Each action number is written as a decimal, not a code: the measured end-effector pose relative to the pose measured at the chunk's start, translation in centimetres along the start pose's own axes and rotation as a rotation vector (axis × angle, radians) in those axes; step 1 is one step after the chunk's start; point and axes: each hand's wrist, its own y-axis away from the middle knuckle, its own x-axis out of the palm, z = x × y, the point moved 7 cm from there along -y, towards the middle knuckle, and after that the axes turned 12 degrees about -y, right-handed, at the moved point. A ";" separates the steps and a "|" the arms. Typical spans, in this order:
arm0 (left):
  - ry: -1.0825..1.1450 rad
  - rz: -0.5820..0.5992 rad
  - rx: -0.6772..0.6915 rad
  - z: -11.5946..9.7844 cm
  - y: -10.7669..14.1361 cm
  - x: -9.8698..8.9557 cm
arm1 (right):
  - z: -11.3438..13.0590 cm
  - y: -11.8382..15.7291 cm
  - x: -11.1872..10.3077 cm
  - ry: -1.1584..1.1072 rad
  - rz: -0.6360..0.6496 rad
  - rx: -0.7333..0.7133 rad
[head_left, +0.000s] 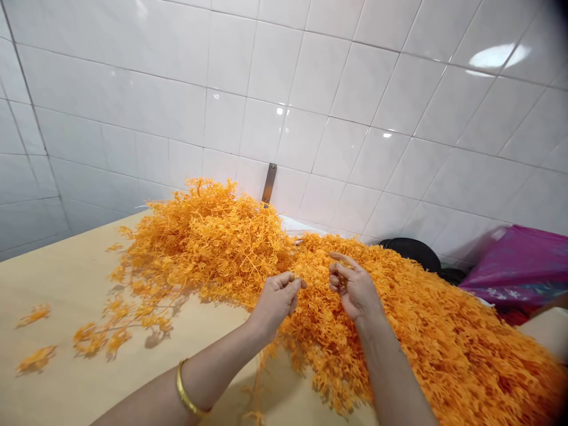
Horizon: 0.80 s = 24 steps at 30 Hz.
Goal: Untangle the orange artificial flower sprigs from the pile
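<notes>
My left hand (277, 300), a gold bangle on its wrist, is closed in a pinch over the middle of the table. An orange plastic sprig (257, 378) hangs below it and seems to run up into the pinch; its upper end is hidden. To its right is my right hand (355, 290), apart from the left, with thumb and fingers curled together and the forefinger partly out. What it pinches is too small to tell against the orange behind. Beyond my left hand rises a tangled heap of branched orange sprigs (213, 236). A denser orange pile (444, 337) spreads behind and right of my right hand.
Loose orange pieces (36, 359) lie on the pale yellow table (89, 272) at left. A white tiled wall (266, 71) with a metal strip (268, 184) stands behind. Black round things (412, 251) and a purple bag (519, 266) are at the back right.
</notes>
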 end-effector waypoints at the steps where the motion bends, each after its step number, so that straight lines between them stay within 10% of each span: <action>1: 0.000 -0.005 0.000 0.0 0.0 -0.1 | -0.8 0.2 0.7 -0.014 0.058 0.074; 8: -0.005 -0.015 0.012 0.2 -0.1 0.0 | -3.3 1.8 4.1 0.172 0.407 0.166; 14: -0.051 -0.010 0.020 0.3 0.0 0.3 | -3.8 0.4 2.5 0.277 0.154 -0.050; 19: -0.201 -0.014 0.043 0.5 0.5 0.9 | 0.5 -1.2 -4.5 0.181 -0.347 -0.222; 24: -0.264 0.001 0.013 1.6 0.6 1.4 | 1.0 -1.1 -2.2 0.302 -0.020 -0.085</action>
